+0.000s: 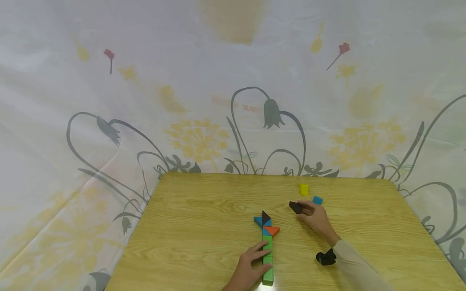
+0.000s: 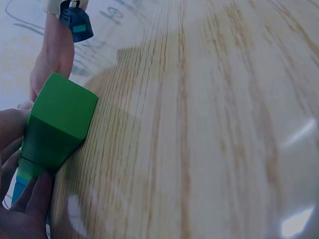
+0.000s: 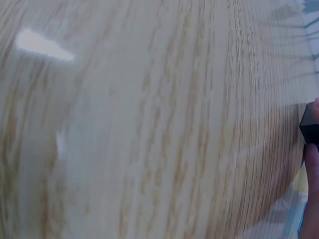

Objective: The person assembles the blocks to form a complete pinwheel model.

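My left hand [image 1: 249, 264] rests on a row of green blocks [image 1: 267, 277], its fingers and thumb lying across the top. In the left wrist view, the green end block [image 2: 62, 104] is close up, with fingers on it. Beyond the green row, blue pieces [image 1: 258, 220], an orange triangle [image 1: 273, 230] and a dark triangle [image 1: 265, 217] lie joined to it. My right hand [image 1: 316, 218] pinches a dark, slanted block [image 1: 295, 207] to the right of this row. In the right wrist view, only part of the dark block [image 3: 310, 125] shows at the edge.
A yellow block [image 1: 303, 189] lies near the table's back edge. A blue block [image 1: 318, 200] sits just beyond the right hand. A black wrist device [image 1: 326, 257] is at the right sleeve. The wooden table [image 1: 189, 218] meets a flower-patterned sheet [image 1: 204, 81] behind.
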Available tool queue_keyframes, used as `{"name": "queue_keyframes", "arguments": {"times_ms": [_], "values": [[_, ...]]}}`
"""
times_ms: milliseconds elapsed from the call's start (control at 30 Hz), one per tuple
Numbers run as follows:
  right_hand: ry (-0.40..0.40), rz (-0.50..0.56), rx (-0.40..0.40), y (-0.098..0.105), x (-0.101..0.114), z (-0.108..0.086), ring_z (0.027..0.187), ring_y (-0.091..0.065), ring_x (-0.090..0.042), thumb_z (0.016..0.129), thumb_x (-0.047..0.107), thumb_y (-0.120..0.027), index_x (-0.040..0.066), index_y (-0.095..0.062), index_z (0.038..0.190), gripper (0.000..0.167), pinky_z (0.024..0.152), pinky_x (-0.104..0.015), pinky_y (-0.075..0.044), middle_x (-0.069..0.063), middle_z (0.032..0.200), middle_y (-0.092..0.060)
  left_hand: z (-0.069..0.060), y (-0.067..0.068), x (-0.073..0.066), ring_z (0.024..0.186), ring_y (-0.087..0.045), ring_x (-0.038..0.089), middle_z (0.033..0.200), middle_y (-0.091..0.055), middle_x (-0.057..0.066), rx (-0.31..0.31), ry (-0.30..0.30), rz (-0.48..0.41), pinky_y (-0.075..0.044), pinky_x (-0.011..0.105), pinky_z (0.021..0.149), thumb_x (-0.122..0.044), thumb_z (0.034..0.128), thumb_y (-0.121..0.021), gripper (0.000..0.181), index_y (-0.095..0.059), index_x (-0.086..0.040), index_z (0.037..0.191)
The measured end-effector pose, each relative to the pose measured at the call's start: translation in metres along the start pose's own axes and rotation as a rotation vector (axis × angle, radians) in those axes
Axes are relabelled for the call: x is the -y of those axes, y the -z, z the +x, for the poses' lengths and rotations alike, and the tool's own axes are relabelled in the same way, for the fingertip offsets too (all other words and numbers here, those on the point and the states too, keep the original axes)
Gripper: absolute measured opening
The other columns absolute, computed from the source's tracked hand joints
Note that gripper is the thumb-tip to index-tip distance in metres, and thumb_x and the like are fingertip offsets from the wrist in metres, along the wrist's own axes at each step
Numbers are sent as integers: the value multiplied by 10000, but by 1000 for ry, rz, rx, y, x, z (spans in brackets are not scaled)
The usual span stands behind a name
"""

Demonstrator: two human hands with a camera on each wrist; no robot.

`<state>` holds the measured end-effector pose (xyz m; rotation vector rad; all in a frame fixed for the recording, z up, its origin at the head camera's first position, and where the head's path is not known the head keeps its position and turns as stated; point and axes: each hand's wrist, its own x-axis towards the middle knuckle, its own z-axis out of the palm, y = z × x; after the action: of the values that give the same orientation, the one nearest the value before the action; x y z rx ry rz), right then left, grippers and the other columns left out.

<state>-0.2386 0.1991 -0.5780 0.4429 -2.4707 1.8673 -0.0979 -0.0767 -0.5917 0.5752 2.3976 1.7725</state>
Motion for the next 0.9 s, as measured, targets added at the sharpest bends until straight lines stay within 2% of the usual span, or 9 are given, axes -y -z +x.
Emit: {"name": "queue_keyframes", "arguments": {"times_ms": [200, 567, 700, 900], "values": [[1, 38, -22, -4, -4, 1, 1091, -535, -480, 803, -21, -724, -150, -506, 1254, 518, 809, -178, -503, -353, 1229, -509, 0, 0, 0, 1321, -368, 311, 1424, -452, 12, -1, -5, -5, -368, 287, 1028, -326, 906, -635, 440, -601, -96, 1279], [-9, 99, -4, -11, 10, 4, 1102, -520, -489, 804, -33, -717, -153, -505, 1251, 509, 811, -243, -525, -358, 1229, -497, 0, -1, 2, 1312, -383, 295, 1420, -458, 8, -3, -27, 15, -371, 286, 1026, -324, 907, -633, 433, -605, -99, 1276], [23, 131, 8, -13, 16, 7, 1104, -498, -503, 804, -60, -706, -164, -510, 1237, 487, 814, -250, -524, -359, 1214, -500, 0, -1, 2, 1312, -381, 300, 1421, -457, 8, -3, -22, 17, -369, 283, 1025, -328, 906, -634, 434, -606, -102, 1276], [78, 107, 33, -16, 25, 10, 1075, -522, -476, 803, -34, -718, -140, -540, 1219, 465, 814, -244, -523, -329, 1179, -538, 1, 0, 0, 1318, -373, 304, 1423, -453, -5, 0, 1, 12, -363, 293, 1033, -343, 902, -634, 442, -606, -112, 1278]]}}
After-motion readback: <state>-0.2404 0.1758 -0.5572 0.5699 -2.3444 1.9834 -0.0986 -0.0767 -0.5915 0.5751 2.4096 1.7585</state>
